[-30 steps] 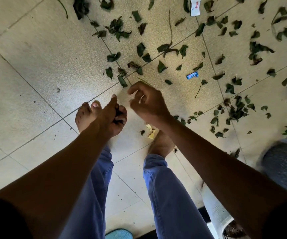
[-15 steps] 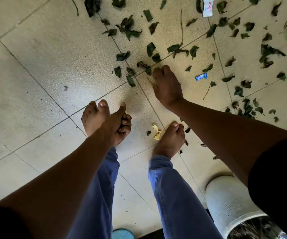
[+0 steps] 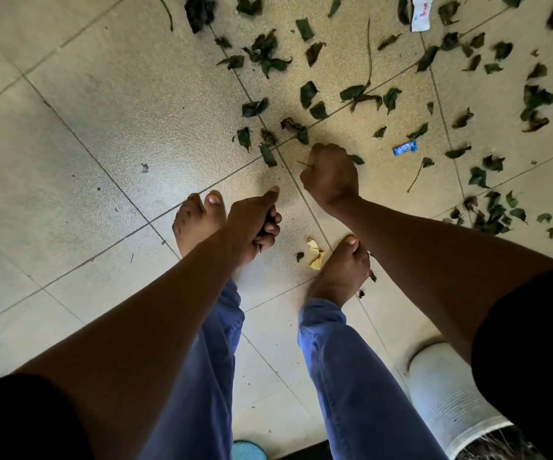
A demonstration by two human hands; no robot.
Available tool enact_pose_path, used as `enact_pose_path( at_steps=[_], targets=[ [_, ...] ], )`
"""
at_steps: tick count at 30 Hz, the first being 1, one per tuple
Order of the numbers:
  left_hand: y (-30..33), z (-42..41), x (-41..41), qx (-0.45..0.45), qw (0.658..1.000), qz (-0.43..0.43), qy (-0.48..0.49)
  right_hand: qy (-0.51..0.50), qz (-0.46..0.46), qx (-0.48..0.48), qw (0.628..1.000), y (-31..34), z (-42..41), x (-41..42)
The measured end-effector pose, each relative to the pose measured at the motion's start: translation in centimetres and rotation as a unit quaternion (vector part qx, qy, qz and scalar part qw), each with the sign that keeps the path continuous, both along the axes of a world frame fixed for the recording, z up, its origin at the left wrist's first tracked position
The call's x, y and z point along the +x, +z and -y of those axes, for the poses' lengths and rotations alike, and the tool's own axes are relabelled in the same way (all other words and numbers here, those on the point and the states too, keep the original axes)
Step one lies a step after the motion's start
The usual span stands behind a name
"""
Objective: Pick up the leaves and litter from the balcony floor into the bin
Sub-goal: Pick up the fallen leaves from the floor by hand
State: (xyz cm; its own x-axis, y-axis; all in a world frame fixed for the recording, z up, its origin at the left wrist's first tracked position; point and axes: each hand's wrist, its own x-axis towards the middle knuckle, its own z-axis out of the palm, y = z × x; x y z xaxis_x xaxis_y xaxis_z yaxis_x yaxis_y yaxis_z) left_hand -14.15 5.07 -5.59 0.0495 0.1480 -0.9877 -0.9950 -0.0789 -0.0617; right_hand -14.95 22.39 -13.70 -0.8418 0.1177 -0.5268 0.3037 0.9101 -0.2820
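Observation:
Several dark green leaves (image 3: 308, 94) lie scattered over the beige tiled floor (image 3: 102, 127), mostly ahead and to the right. My left hand (image 3: 255, 224) is curled around a dark bunch of leaves, thumb sticking out, above my left foot. My right hand (image 3: 331, 175) is closed in a fist low over the floor, with a thin stem poking out at its left side, just below a leaf (image 3: 296, 129) on the tile joint. A blue wrapper (image 3: 404, 148) and a white wrapper (image 3: 420, 13) lie further out. The white bin (image 3: 448, 396) stands at the lower right.
My bare feet (image 3: 341, 270) stand on the tiles, with a crumpled yellow scrap (image 3: 315, 254) between them. A denser patch of leaves (image 3: 494, 214) lies to the right. A light blue object (image 3: 248, 451) shows at the bottom edge.
My right hand reached forward flat onto the floor, then closed into a fist and drew back a little. My left hand kept its bunch. The view shifted, bringing the bin into sight.

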Motion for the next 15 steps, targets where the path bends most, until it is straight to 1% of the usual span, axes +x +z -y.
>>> enact_pose_path(
  at_steps=[2,3,4,6,7,8,9,10,11,12,13,15],
  targets=[
    [0.1,0.0,-0.3,-0.005,1.0,0.002,0.023,-0.092,0.009,-0.065,0.994,0.4,0.1,-0.3],
    [0.1,0.1,-0.4,-0.01,0.999,0.002,0.034,-0.152,0.006,-0.116,0.982,0.8,0.3,-0.6],
    [0.0,0.2,-0.5,-0.02,0.999,0.0,0.043,-0.217,0.01,-0.177,0.96,1.5,0.5,-0.9],
    [-0.5,0.5,-0.6,-0.048,0.997,-0.009,0.063,-0.323,0.06,-0.328,0.886,3.7,1.4,-1.5],
    [-0.6,0.6,-0.6,-0.06,0.995,-0.012,0.08,-0.341,0.084,-0.394,0.85,5.0,2.1,-1.6],
    [-0.8,0.7,-0.6,-0.067,0.992,-0.016,0.105,-0.34,0.101,-0.442,0.824,6.5,2.9,-1.7],
    [-0.8,0.7,-0.7,-0.066,0.989,-0.021,0.132,-0.331,0.11,-0.478,0.806,7.8,3.7,-1.6],
    [-0.9,0.7,-0.7,-0.059,0.985,-0.025,0.158,-0.32,0.111,-0.5,0.797,8.9,4.5,-1.3],
    [-0.7,0.7,-0.7,-0.051,0.982,-0.028,0.182,-0.308,0.106,-0.504,0.8,9.6,5.3,-0.7],
    [-0.6,0.7,-0.7,-0.046,0.976,-0.026,0.209,-0.291,0.09,-0.487,0.819,10.3,6.1,0.0],
    [-0.7,0.7,-0.7,-0.047,0.971,-0.018,0.235,-0.265,0.066,-0.447,0.852,10.6,6.9,0.8],
    [-0.7,0.8,-0.7,-0.04,0.96,0.003,0.278,-0.202,0.007,-0.333,0.921,10.7,8.3,2.3]
  ],
)
